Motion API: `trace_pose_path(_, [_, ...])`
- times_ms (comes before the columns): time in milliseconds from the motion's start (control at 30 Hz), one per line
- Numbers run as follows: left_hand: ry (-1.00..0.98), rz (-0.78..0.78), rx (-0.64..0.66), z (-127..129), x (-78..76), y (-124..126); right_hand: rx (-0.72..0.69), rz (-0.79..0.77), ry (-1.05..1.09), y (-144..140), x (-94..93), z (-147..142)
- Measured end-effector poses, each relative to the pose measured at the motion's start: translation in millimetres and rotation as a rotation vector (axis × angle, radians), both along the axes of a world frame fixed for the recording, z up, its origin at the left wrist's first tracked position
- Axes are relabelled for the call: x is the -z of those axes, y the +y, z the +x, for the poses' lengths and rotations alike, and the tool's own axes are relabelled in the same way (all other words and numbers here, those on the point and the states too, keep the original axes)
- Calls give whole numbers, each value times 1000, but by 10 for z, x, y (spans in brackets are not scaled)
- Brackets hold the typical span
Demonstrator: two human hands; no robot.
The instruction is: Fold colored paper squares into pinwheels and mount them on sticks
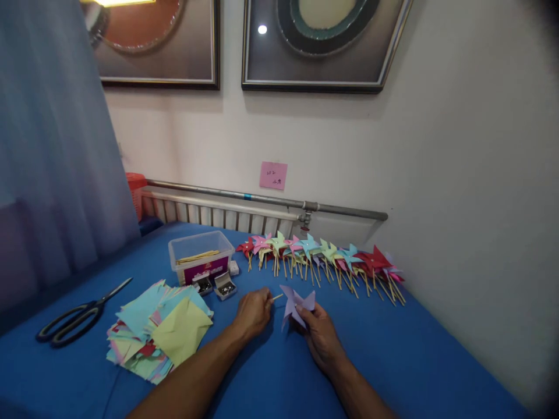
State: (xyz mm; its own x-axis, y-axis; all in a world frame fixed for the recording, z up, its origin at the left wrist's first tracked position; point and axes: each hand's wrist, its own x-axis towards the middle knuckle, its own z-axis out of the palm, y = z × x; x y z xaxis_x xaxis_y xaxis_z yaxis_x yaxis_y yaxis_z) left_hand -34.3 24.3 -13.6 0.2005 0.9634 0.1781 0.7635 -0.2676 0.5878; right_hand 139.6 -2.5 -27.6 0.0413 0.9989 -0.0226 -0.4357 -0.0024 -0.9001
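Note:
My left hand point(253, 313) is closed around a thin wooden stick point(277, 297), whose tip points right toward the paper. Between the thumb and fingers of my right hand point(322, 337) is a purple paper pinwheel point(297, 305), its blades folded out. A small gap separates the stick's tip from the pinwheel. Behind my left hand stand two small open boxes of metal pins, the nearer one point(225, 286) to the right of the other point(202, 284). The fingers under the pinwheel are partly hidden.
Finished pinwheels point(321, 256) on sticks lie in a row at the back right. A clear plastic tub point(201, 256) holds more sticks. Cut paper sheets point(161, 331) are piled at the left, beside black-handled scissors point(81, 317). A radiator and pipe point(227, 192) run along the wall.

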Motion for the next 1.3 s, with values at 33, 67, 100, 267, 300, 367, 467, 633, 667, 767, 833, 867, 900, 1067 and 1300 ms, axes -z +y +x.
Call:
trace_pose_path(33, [-5,12,8,17,10,4,2,4,3,9,3,-8])
trace_pose_path(67, [-7,19,11,30,18,9,4,5,4,19,1,-18])
trace_pose_path(100, [-7,19,7,39,24,13,4,1,1,29,-4,-27])
trace_pose_path(267, [-36,-12,-32,33,41,9,17,-37,-38,63,-55,-58])
trace_pose_path(300, [-57,-8,-20,27,45,3,19,-36,-43,63,-59,-59])
trace_pose_path(367, [-104,5,16,21,54,-14,16,-30,-49,57,-51,-61])
trace_pose_path(467, [-155,31,49,34,61,-38,-8,9,-42,40,-19,-61])
trace_pose_path(633, [-190,75,59,80,71,-53,-20,48,-17,17,-4,-64])
trace_pose_path(667, [-203,77,61,87,73,-54,-20,47,-10,14,-11,-66])
trace_pose_path(767, [-248,62,62,106,68,-65,-24,46,6,13,-32,-72])
trace_pose_path(833, [-276,47,65,120,56,-80,-27,41,6,15,-40,-74])
trace_pose_path(867, [-283,39,68,127,49,-89,-29,37,5,16,-42,-74])
trace_pose_path(900, [-287,33,73,134,42,-98,-33,35,3,17,-42,-73])
trace_pose_path(1067, [-304,-10,70,154,50,-102,-49,21,-7,17,-50,-59])
trace_pose_path(1300, [-434,-118,37,177,107,-56,-82,20,22,38,-44,-53])
